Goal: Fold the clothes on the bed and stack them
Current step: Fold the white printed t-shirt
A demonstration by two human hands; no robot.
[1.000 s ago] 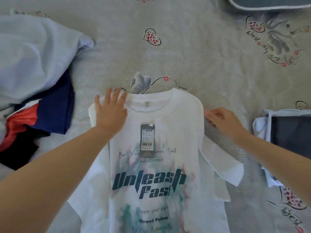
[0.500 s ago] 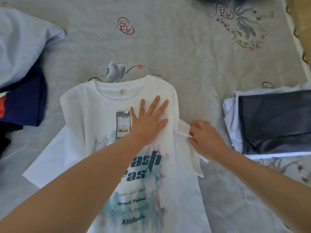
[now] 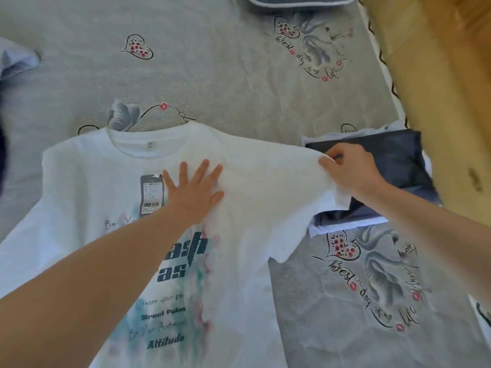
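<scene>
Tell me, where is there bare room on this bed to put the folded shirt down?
Bare bedspread lies beyond the white T-shirt collar, up to the pillow. Another patch sits below the folded stack, right of the shirt. The right side is crowded: the right hand pulls the sleeve over that stack.

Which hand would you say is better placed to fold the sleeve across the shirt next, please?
The right hand, probably. It already pinches the sleeve of the white T-shirt, stretched out over the folded dark stack. The left hand lies flat on the chest, anchoring it.
</scene>
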